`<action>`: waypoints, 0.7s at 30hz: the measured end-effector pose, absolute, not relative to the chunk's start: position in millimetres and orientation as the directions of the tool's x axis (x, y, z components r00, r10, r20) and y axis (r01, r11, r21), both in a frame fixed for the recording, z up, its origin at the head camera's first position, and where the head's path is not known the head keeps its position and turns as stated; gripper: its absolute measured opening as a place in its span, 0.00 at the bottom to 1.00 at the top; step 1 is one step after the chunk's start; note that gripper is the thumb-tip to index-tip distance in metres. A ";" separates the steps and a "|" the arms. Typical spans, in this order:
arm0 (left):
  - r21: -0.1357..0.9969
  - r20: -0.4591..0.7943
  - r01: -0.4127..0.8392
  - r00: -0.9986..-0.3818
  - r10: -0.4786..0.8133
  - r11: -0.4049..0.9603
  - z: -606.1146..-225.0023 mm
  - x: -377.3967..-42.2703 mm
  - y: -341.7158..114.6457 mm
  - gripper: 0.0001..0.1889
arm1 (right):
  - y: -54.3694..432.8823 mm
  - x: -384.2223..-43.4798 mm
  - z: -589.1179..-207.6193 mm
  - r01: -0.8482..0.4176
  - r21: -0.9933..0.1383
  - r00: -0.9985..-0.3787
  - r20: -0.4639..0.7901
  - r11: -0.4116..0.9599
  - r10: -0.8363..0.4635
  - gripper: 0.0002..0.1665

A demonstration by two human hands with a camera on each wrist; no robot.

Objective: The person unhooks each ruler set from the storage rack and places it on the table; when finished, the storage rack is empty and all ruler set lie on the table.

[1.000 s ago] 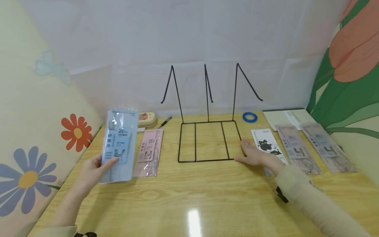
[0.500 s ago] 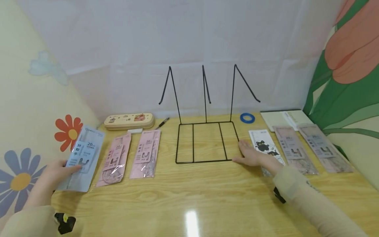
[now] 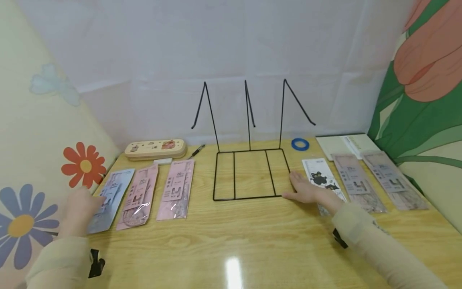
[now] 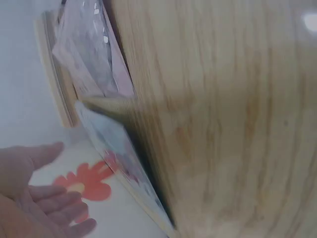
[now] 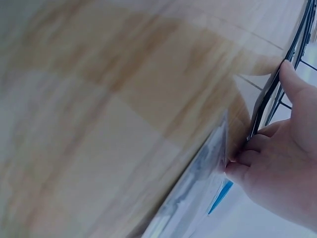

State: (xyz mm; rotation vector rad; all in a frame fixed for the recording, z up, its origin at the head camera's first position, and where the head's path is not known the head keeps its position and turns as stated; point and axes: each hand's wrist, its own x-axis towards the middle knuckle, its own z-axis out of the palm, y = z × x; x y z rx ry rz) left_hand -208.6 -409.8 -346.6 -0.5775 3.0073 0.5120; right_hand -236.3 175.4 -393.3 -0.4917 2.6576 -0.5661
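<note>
My left hand (image 3: pixel 77 206) is over the table's left edge, beside a flat blue packet (image 3: pixel 117 188) printed with "20". In the left wrist view the fingers (image 4: pixel 57 203) spread apart from the packet and hold nothing. Next to the blue packet lie two pink packets (image 3: pixel 138 196) in clear plastic. My right hand (image 3: pixel 306 188) rests at the right front corner of a black wire rack (image 3: pixel 249 196), its thumb and fingertips touching the frame. A white packet with black cats (image 3: pixel 319 172) lies partly behind that hand.
Two more pink packets (image 3: pixel 357 184) lie at the right, before a pale notebook (image 3: pixel 343 143). A blue tape ring (image 3: pixel 300 144) sits behind the rack. A cream pencil case (image 3: pixel 155 149), a white block (image 3: pixel 163 161) and a black pen (image 3: pixel 196 150) are at the back left.
My left hand has carried the blue packet left and down, laid it beside the pink packets and let go of it. The right hand has stayed at the rack's corner.
</note>
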 end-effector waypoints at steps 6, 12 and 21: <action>0.356 0.014 -0.137 -0.988 -0.152 0.925 -347.7 -219.3 -362.5 0.38 | 176.5 -235.3 -389.1 -0.249 -0.441 -0.867 -0.295 0.862 -0.402 0.53; 0.360 0.060 0.040 -0.998 0.020 0.932 -344.6 -225.9 -311.8 0.34 | 178.1 -235.6 -389.0 -0.249 -0.441 -0.873 -0.284 0.862 -0.397 0.53; 0.285 0.078 0.110 -0.993 0.091 0.952 -337.0 -231.9 -275.9 0.35 | 200.7 -236.5 -380.7 -0.261 -0.468 -0.914 -0.163 0.844 -0.373 0.50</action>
